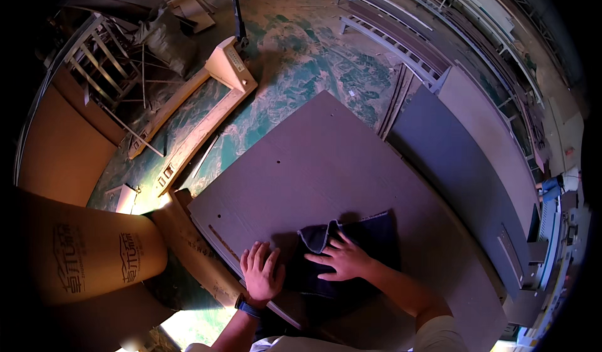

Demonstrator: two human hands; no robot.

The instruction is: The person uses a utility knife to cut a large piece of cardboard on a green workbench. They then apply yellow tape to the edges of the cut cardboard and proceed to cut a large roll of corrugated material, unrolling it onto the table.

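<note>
A large brownish board (307, 157) with a few small dark holes lies flat in front of me. My left hand (260, 272) rests near its left edge, fingers stretched out, holding nothing; a dark watch (248, 307) is on that wrist. On the board lies a dark, folded cloth (371, 234) with a pale frayed edge. My right hand (342, 259) is laid over the cloth's left part with its fingers spread. The cloth's underside is hidden, and part of it lies beneath my right hand and forearm.
To the left stands a large yellow-brown roll (100, 251) with dark print. Beyond it a yellow pallet jack (216, 117) sits on the dusty green floor (301, 51). A dark grey panel (451, 157) lies to the right, with long racks (395, 41) behind. Someone in blue (552, 189) is at far right.
</note>
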